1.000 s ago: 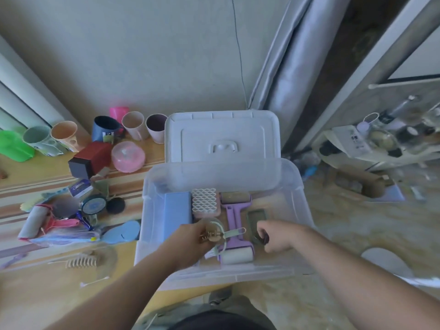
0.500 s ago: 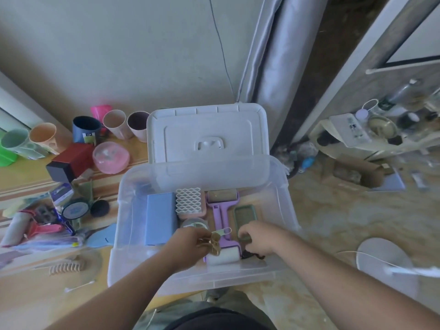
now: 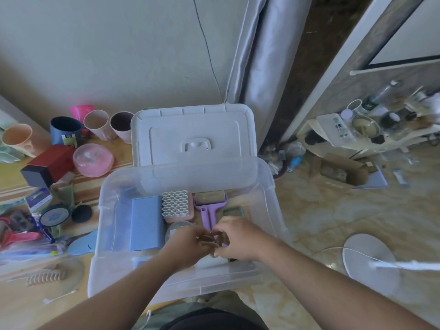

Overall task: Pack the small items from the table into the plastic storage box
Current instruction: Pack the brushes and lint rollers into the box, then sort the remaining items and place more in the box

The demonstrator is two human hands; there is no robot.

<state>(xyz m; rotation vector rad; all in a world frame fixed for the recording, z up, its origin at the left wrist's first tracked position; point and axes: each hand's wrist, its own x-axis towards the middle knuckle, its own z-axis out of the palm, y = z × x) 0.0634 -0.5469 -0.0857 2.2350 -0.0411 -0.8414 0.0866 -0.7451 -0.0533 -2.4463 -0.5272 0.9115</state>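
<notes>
Both hands meet over the plastic storage box [image 3: 266,186] at its 6 o'clock edge, left hand [image 3: 188,244] and right hand [image 3: 238,236] pinching a small brownish item [image 3: 209,239] between their fingers. It looks tiny, so a loose pinch could drop it onto the purple roller [image 3: 209,208] or outside the box, while clutter at 9 o'clock on the tabletop [image 3: 14,303] waits unpacked

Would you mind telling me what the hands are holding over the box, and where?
Both the left hand and right hand pinch a small brownish clip-like item between fingertips; the exact place is blurred.

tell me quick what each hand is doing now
Left hand: closed on the brown clip.
Right hand: pinching the same clip, over the box.
</notes>
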